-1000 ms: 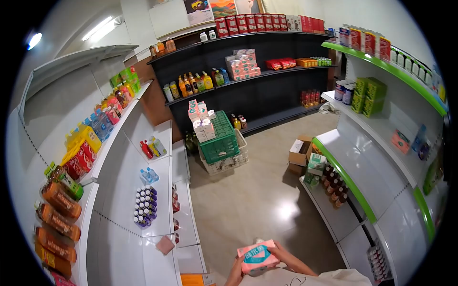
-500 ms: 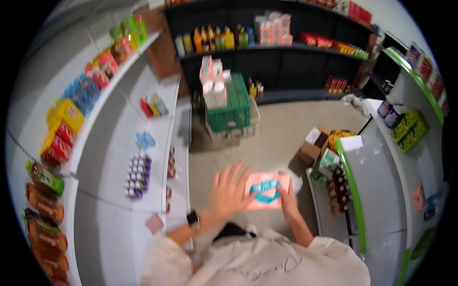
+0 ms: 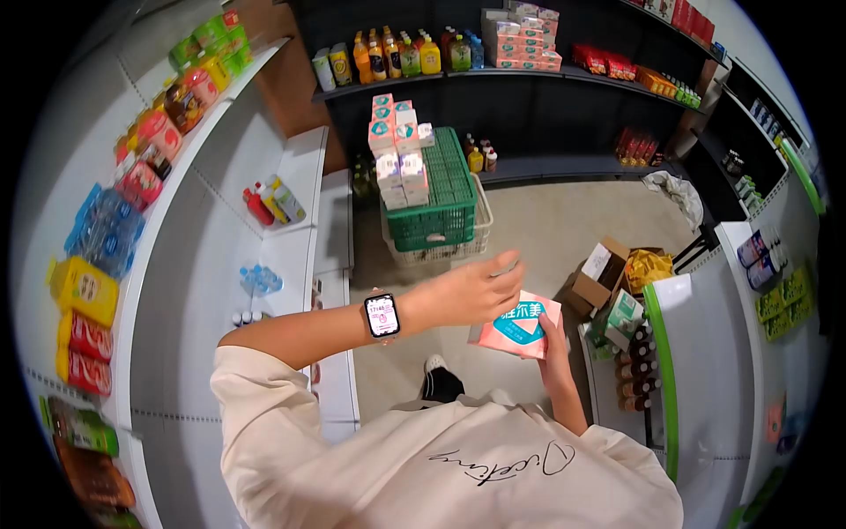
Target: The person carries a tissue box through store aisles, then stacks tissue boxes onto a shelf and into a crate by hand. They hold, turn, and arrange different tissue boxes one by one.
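Note:
A pink tissue pack [image 3: 520,328] with a teal label is in front of my body. My right hand [image 3: 555,348] holds it at its right side, thumb on top. My left hand [image 3: 480,289] is over the pack's upper left corner, with its fingers bent and partly apart; nothing shows in it, and whether it touches the pack is unclear. A watch [image 3: 382,316] is on my left wrist. Ahead, a green crate [image 3: 432,225] sits on a white basket [image 3: 480,242] and bears stacked tissue packs [image 3: 402,181].
Shelves with bottles and cans [image 3: 88,339] run along the left. A dark shelf [image 3: 564,86] spans the back, and a green-edged shelf [image 3: 665,379] stands at the right. An open cardboard box [image 3: 599,280] is on the floor [image 3: 529,216] near it.
The view has tilted down and shifted. My left hand has let go of the pack's left side, opened out, then moved across above its corner. My right hand keeps its hold.

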`<move>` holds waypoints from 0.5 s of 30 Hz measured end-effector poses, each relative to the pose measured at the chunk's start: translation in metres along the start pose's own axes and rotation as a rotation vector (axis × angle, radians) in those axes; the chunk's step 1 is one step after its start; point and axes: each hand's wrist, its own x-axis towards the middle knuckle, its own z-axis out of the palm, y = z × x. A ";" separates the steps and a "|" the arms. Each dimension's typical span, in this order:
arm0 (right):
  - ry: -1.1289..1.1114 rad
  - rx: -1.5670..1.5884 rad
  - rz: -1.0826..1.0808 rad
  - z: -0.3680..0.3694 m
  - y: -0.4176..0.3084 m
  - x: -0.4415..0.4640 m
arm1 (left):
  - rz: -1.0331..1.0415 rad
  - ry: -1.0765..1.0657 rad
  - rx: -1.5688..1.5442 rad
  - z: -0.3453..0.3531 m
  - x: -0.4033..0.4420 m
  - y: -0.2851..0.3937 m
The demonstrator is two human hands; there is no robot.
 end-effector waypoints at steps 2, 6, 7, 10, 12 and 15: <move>0.004 -0.016 -0.055 0.017 -0.003 0.040 | -0.023 0.003 -0.031 0.028 -0.010 -0.031; -0.016 -0.079 -0.100 0.054 -0.003 0.108 | -0.064 -0.045 -0.096 0.083 -0.038 -0.075; -0.023 -0.113 -0.122 0.061 -0.003 0.123 | -0.200 -0.062 -0.253 0.100 -0.046 -0.080; -0.120 -0.270 -0.136 0.072 -0.002 0.155 | -0.561 -0.161 -0.705 0.144 -0.081 -0.070; -0.192 -0.269 -0.103 0.080 0.002 0.176 | -0.772 -0.526 -1.198 0.154 -0.097 -0.070; -0.280 -0.309 0.010 0.092 0.007 0.210 | -0.926 -0.633 -1.846 0.190 -0.130 -0.059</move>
